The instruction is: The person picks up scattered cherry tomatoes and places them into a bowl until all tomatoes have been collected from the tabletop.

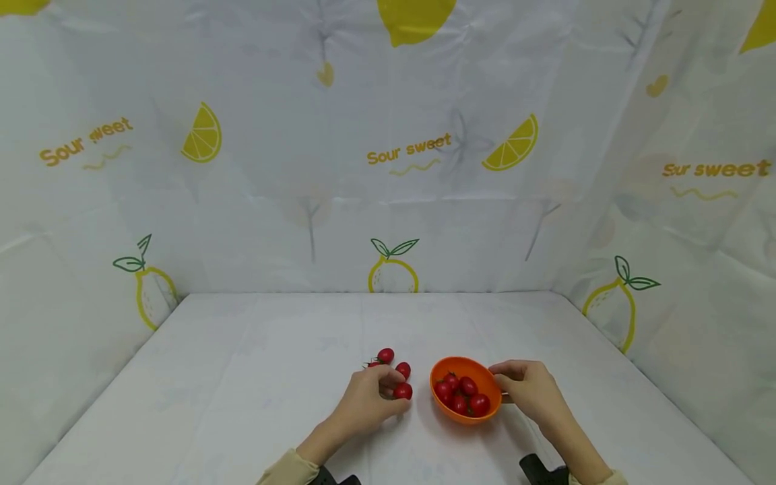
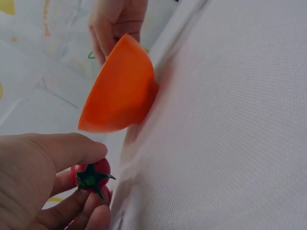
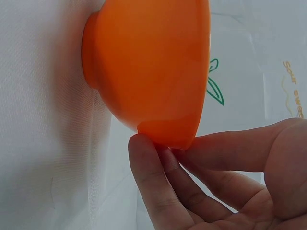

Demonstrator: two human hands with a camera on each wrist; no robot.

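My left hand (image 1: 370, 400) pinches a cherry tomato (image 1: 403, 391) between thumb and fingers, left of the bowl. The left wrist view shows the green star-shaped stem on this tomato (image 2: 92, 178). More cherry tomatoes lie just beyond the hand: one red tomato (image 1: 385, 355) farthest back, another (image 1: 403, 369) near the fingertips, and one partly hidden behind the knuckles. An orange bowl (image 1: 438, 409) with several cherry tomatoes (image 1: 468, 386) inside stands on the table. With thumb and fingers, my right hand (image 1: 533, 391) grips the bowl's right rim; those fingers (image 3: 153, 177) press the bowl's side.
A white cloth covers the table (image 1: 242, 377). Behind it and at both sides hang white sheets (image 1: 273, 168) printed with lemons and words. Black wrist straps (image 1: 541, 470) and light sleeves (image 1: 287, 469) show at the bottom edge.
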